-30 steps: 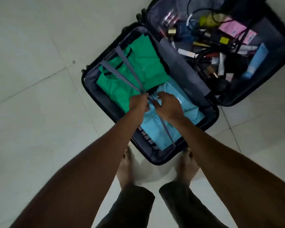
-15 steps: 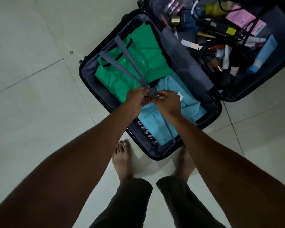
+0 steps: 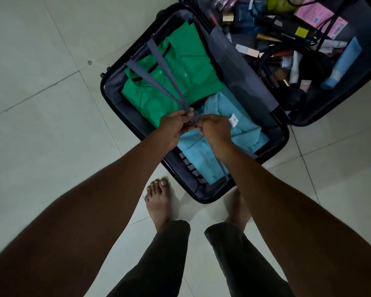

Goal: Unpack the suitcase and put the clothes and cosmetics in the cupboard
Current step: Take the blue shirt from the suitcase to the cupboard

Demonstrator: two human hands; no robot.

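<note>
Both hands, left hand [image 3: 176,125] and right hand [image 3: 212,127], pinch strap buckle [image 3: 195,119] over suitcase [image 3: 114,108] centre; folded shirts [image 3: 169,82] beneath look soft, light, best lifted by edges.

1. Both arms are bare and reach forward and down from the lower corners of the view, converging toward the middle.
2. The left hand [image 3: 175,127] is seen from the back, knuckles up, its fingers curled inward and pinching a strap buckle [image 3: 195,119] from the left side.
3. The right hand [image 3: 214,129] faces it, also back up, fingers curled and pinching the same buckle from the right.
4. The fingertips of the two hands nearly meet at the buckle.
5. Both wrists are roughly straight with the forearms.
6. Below, two legs in dark trousers stand on bare feet, the left foot [image 3: 159,202] plainly visible, the right partly hidden behind the right forearm.
</note>
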